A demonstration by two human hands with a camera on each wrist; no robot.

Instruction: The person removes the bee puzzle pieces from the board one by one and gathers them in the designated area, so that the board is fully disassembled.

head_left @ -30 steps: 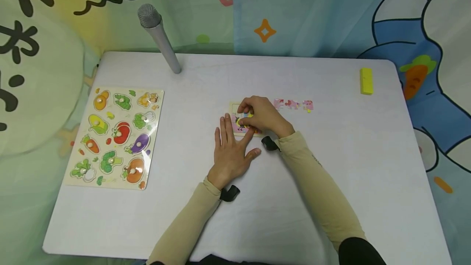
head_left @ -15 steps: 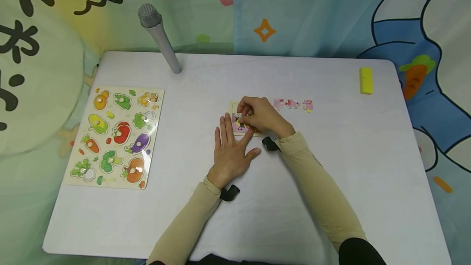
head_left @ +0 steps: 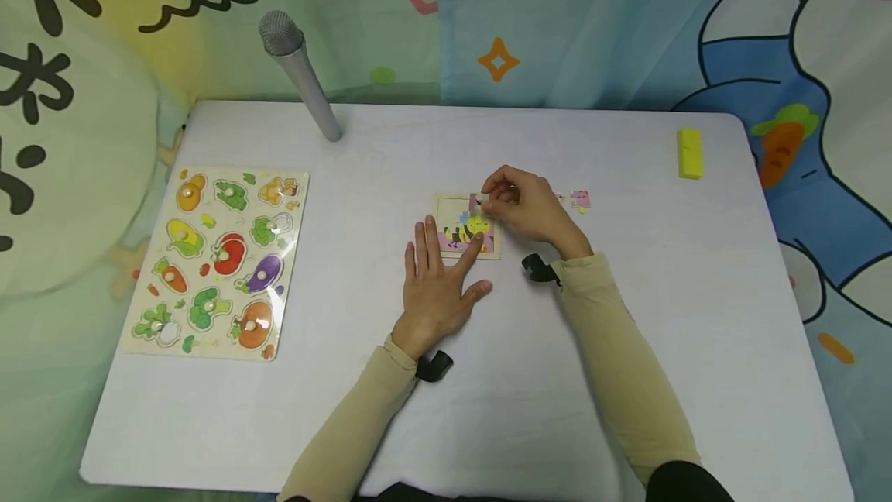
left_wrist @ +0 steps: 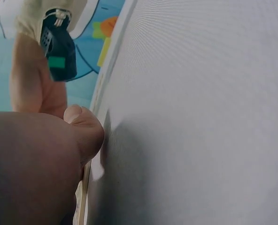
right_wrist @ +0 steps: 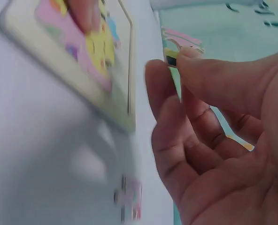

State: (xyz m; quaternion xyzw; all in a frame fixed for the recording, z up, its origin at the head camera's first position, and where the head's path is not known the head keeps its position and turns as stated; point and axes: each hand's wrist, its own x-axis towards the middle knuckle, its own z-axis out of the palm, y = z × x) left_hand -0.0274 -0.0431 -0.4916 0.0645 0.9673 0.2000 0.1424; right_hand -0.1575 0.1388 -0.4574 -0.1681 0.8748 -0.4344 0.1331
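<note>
A small square jigsaw board point(head_left: 448, 204) lies mid-table, partly filled with a yellow-and-black bee picture on pink; its upper part shows bare wood. My left hand point(head_left: 435, 297) rests on it with straight fingers, fingertips on its left side and thumb tip at its lower right. Just above the board's top right corner is my right hand point(head_left: 533, 206). Between thumb and index finger it pinches a jigsaw piece point(right_wrist: 183, 40) with pink, yellow and black on it. A loose pink piece point(head_left: 581, 199) lies to the right, and another is partly hidden behind the right hand.
On the left lies a large vegetable knob puzzle point(head_left: 216, 262). A grey microphone point(head_left: 303, 72) stands tilted near the back edge, and a yellow block point(head_left: 690, 153) is at the back right. A printed curtain point(head_left: 557, 29) hangs behind the table.
My right hand has moved up and right off the middle of the board, the jigsaw piece in its pinch, and uncovered the bee picture. The left hand stays in place.
</note>
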